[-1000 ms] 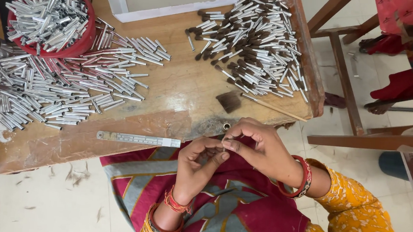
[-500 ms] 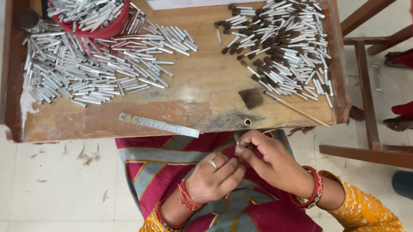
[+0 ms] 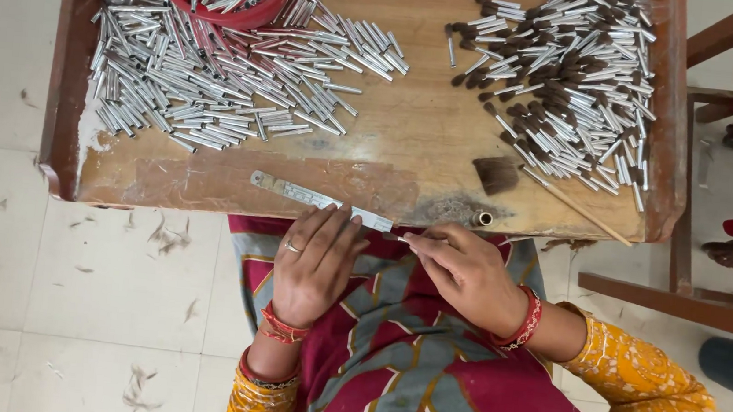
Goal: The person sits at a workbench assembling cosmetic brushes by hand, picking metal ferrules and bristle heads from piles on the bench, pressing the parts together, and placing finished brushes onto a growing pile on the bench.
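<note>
My left hand (image 3: 315,268) lies flat, palm down, at the near edge of the wooden table (image 3: 388,159), its fingertips resting on the right part of a thin metal ruler (image 3: 301,193). To its right, my right hand (image 3: 467,272) has thumb and forefinger pinched on a small thin piece at the ruler's right end; the piece is too small to identify. Both wrists wear red bangles. A short metal tube (image 3: 483,218) stands just beyond my right hand, near a dark tuft of hair (image 3: 497,173).
Loose silver tubes (image 3: 218,87) cover the table's left half, with more in a red bowl (image 3: 243,17). Tubes with dark hair tips (image 3: 572,83) are heaped at the right, beside a thin wooden stick (image 3: 578,209). Wooden furniture legs (image 3: 685,305) stand to the right.
Both hands moved left from beside the short tube to the ruler. My left hand uncurled and went flat onto it, while my right hand stays pinched.
</note>
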